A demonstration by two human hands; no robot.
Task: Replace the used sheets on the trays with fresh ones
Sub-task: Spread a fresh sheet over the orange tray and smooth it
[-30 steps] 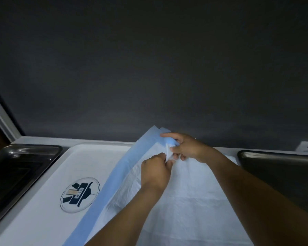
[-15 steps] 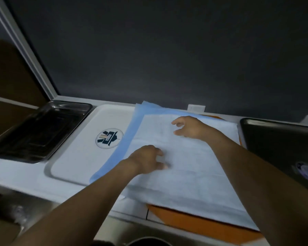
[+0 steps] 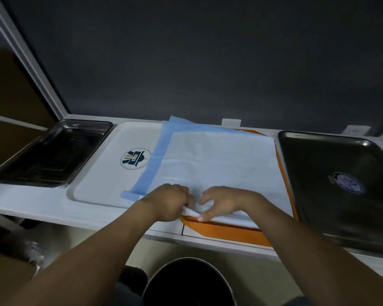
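The white, blue-bordered sheet (image 3: 219, 160) is lying across the orange tray (image 3: 226, 231), its border overlapping the white tray (image 3: 97, 180) beside a round logo (image 3: 135, 158) whose lettering is unreadable. The left hand (image 3: 168, 202) and right hand (image 3: 228, 200) are pinching the sheet's near edge.

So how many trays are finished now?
Partway. Looks done: a white sheet with a blue edge lies spread over the orange tray, spilling onto the white tray. In hand: the left hand pinches its near edge and the right hand touches it alongside. Left: the white tray, the metal tray on the left and the dark tray on the right show no sheet of their own.
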